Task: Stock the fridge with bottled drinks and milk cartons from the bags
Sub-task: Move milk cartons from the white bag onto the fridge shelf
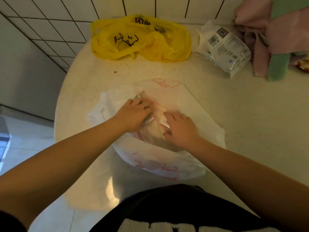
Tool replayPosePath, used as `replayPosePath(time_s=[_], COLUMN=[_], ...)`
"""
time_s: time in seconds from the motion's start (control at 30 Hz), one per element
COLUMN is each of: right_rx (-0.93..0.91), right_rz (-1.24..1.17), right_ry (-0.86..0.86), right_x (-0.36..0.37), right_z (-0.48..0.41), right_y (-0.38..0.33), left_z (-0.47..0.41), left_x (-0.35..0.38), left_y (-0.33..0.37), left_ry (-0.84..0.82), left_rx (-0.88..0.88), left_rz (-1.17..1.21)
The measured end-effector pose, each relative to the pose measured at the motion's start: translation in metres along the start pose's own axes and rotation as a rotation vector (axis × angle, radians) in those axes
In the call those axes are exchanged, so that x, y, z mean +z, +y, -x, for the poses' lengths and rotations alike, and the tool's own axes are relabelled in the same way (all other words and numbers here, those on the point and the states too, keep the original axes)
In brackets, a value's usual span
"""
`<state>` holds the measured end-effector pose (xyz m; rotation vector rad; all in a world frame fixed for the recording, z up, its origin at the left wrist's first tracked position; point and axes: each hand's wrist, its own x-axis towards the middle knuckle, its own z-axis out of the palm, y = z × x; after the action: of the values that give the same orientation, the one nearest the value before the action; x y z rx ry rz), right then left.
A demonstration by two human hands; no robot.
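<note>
Milk carton (149, 118) and white bag (192, 104) lie on a pale, speckled bench (250, 118) with a rounded corner, set against a wall (50, 30) of white tiles with dark grout; pale floor (25, 141) shows to the left. At the far side of the bench sit a crumpled yellow bag (150, 46) with black print, a white packet (229, 49) bearing a barcode, and pink and green cloths (270, 52). The white bag, thin with faint red print, lies near the bench's front edge, its mouth open towards the person. Both hands reach into it. The left hand (133, 115) curls round the carton, which is white and green with a small red label, only its end showing. Just beside it, the right hand (180, 129) lies with bent fingers over a second pack (164, 123), white and blurred; whether it grips this I cannot tell.
</note>
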<state>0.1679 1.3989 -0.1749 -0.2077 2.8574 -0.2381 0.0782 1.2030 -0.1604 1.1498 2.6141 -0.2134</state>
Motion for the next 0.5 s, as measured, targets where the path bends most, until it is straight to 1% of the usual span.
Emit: replayPosePath(time_s=[0.03, 0.13, 0.2, 0.27, 0.33, 0.4, 0.5], right_rx=[0.021, 0.09, 0.129, 0.15, 0.17, 0.205, 0.27], right_rz=[0.022, 0.058, 0.055, 0.019, -0.078, -0.225, -0.49], right_ry=[-0.013, -0.05, -0.089, -0.085, -0.038, 0.002, 0.077], right_x=[0.001, 0.004, 0.006, 0.004, 0.003, -0.001, -0.017], right_z=[-0.001, -0.005, -0.008, -0.009, -0.007, -0.002, 0.012], right_y=[-0.001, 0.001, 0.006, 0.008, 0.009, 0.009, 0.007], left_z=[0.001, 0.001, 0.0, 0.001, 0.002, 0.006, 0.021], left_x=[0.003, 0.007, 0.009, 0.007, 0.005, 0.0, -0.011], left_y=[0.001, 0.006, 0.009, 0.012, 0.012, 0.012, 0.013], left_ry=[-0.027, -0.028, -0.045, -0.049, -0.009, 0.074, 0.216], left_rx=[-0.017, -0.027, -0.014, -0.01, -0.02, -0.058, -0.165], left_rz=[-0.052, -0.157, -0.205, -0.227, -0.213, -0.161, -0.031])
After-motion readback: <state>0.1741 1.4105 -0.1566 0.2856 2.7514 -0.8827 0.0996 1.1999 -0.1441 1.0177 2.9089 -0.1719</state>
